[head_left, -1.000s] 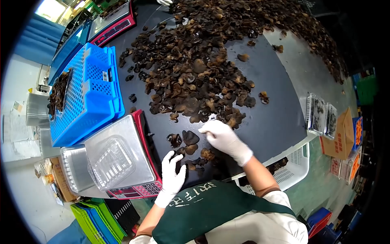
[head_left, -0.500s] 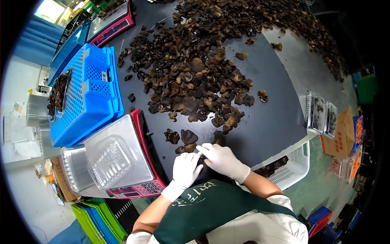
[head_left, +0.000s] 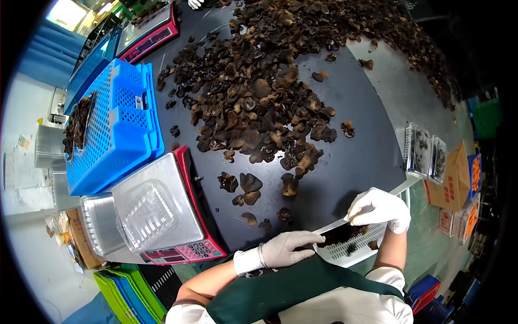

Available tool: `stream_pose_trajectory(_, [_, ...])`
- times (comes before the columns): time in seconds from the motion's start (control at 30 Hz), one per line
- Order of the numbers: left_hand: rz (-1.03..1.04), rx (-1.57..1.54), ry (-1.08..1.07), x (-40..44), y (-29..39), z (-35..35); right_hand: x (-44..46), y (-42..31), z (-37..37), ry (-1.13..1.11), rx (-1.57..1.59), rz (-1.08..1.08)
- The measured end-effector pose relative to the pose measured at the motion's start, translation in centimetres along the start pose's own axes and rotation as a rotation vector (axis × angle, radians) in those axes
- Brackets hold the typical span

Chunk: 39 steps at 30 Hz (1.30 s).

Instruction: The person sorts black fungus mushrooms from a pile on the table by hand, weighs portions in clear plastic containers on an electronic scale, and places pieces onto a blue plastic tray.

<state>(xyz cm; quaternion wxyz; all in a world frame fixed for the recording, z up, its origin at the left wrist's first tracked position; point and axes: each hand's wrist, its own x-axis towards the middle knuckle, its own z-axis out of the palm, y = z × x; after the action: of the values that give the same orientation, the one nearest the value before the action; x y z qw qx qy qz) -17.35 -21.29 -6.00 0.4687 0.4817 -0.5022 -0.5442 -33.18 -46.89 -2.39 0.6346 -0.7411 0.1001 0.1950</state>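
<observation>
A large heap of dark brown wood ear mushrooms (head_left: 253,102) covers the dark tabletop (head_left: 367,156), with a few loose pieces (head_left: 250,183) nearer to me. My left hand (head_left: 291,249), in a white glove, lies by the table's front edge with fingers stretched out and thumb apart, nothing visible in it. To the right, my gloved right hand (head_left: 377,210) is at the table edge above a white slotted basket (head_left: 372,237). Its fingertips are pressed together; whether they hold anything is hidden. Some dark mushroom pieces lie in the basket, which is partly under the table.
At left a red-framed scale (head_left: 189,210) carries a clear plastic tray (head_left: 148,213), beside a blue crate (head_left: 127,119). Filled clear boxes (head_left: 426,151) stand at the right edge. Another person's gloved hand (head_left: 195,4) shows at the top.
Both hands have moved apart from the loose mushrooms: the right one far right to above the basket, the left one right and down to the table edge. Another person's hand shows more clearly at the top.
</observation>
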Motion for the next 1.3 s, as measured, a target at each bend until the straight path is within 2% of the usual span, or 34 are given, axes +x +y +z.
stream_pose_trajectory(0.07, [0.042,0.265,0.053,0.8,0.3,-2.4,0.5,-1.0,1.0,0.178,0.003,0.125])
stream_pose_trajectory(0.1, [0.129,0.534,0.319,0.1,-0.8,-2.8,1.2,-0.4,1.6,0.29,-0.06,0.087])
stream_pose_trajectory(0.17, [-0.002,0.761,0.504,-0.1,-0.7,-6.1,3.5,1.0,3.0,0.561,-0.242,-0.034])
stream_pose_trajectory(0.2, [0.003,0.836,0.655,-0.9,-1.6,-7.3,4.7,1.1,3.4,0.668,-0.361,-0.025])
stream_pose_trajectory(0.23, [-0.114,0.972,0.774,-1.5,-2.3,-8.0,6.0,1.2,3.8,0.747,-0.42,-0.062])
stream_pose_trajectory(0.33, [-0.407,1.186,0.765,-2.0,-3.5,-9.3,10.6,3.2,4.4,0.979,-0.62,-0.237])
stream_pose_trajectory(0.37, [-0.505,1.196,0.706,-1.9,-4.0,-9.4,11.6,3.2,4.5,0.969,-0.675,-0.235])
stream_pose_trajectory(0.5, [-0.382,1.13,0.625,-2.1,-6.3,-8.1,14.2,4.1,6.3,0.988,-0.656,-0.24])
stream_pose_trajectory(0.53, [-0.288,1.064,0.657,-2.2,-6.5,-7.7,14.2,4.5,6.4,0.988,-0.657,-0.24])
stream_pose_trajectory(0.6, [-0.232,0.898,0.648,-2.7,-6.7,-7.0,14.0,5.3,6.7,1.039,-0.405,-0.282])
stream_pose_trajectory(0.63, [-0.204,0.922,0.632,-3.0,-6.5,-6.7,13.5,5.0,6.8,1.019,-0.283,-0.227])
stream_pose_trajectory(0.67, [-0.206,0.918,0.631,-3.1,-6.2,-6.5,12.8,5.2,6.7,0.977,-0.232,-0.155])
stream_pose_trajectory(0.73, [-0.231,0.59,0.704,-3.3,-6.2,-6.1,11.1,4.6,6.6,0.998,-0.224,-0.169])
stream_pose_trajectory(0.77, [-0.234,0.586,0.705,-3.5,-6.3,-5.9,10.2,4.7,6.3,0.996,-0.198,-0.183])
stream_pose_trajectory(0.8, [-0.244,0.413,0.739,-3.7,-6.6,-5.8,8.8,4.5,5.7,0.924,-0.136,-0.171])
stream_pose_trajectory(0.87, [-0.257,0.069,0.798,-4.0,-7.1,-5.7,5.4,3.3,4.2,0.683,0.332,-0.093])
stream_pose_trajectory(0.9, [-0.336,-0.068,0.754,-4.3,-7.3,-5.9,3.3,3.0,2.8,0.512,0.31,-0.037])
stream_pose_trajectory(0.93, [-0.336,-0.069,0.755,-4.4,-7.6,-6.1,1.2,3.0,1.4,0.341,0.286,0.018])
stream_pose_trajectory(1.0, [-0.439,-0.524,0.785,-4.3,-7.8,-6.7,-2.0,3.5,-0.3,0.09,0.192,0.228])
stream_pose_trajectory(1.03, [-0.58,-0.675,0.717,-4.1,-7.6,-7.7,-2.6,3.0,-0.5,0.103,-0.073,0.369])
stream_pose_trajectory(1.07, [-0.72,-0.825,0.642,-3.8,-7.2,-8.5,-2.7,2.3,0.0,0.104,-0.074,0.37])
stream_pose_trajectory(1.13, [-0.35,-1.114,0.724,-4.5,-7.6,-7.4,-1.7,0.5,1.7,0.475,-0.73,0.417])
stream_pose_trajectory(1.17, [-0.35,-1.114,0.725,-4.5,-7.6,-7.3,-0.7,1.3,2.3,0.636,-0.701,0.289])
stream_pose_trajectory(1.2, [-0.343,-1.18,0.71,-4.5,-7.2,-7.2,1.0,0.9,2.3,0.68,-0.739,0.148])
stream_pose_trajectory(1.27, [-0.337,-1.237,0.703,-4.8,-7.0,-7.3,4.6,0.5,3.7,0.683,-0.714,0.088])
stream_pose_trajectory(1.3, [-0.316,-1.262,0.688,-5.1,-7.2,-7.3,6.3,0.9,4.8,0.645,-0.699,-0.02])
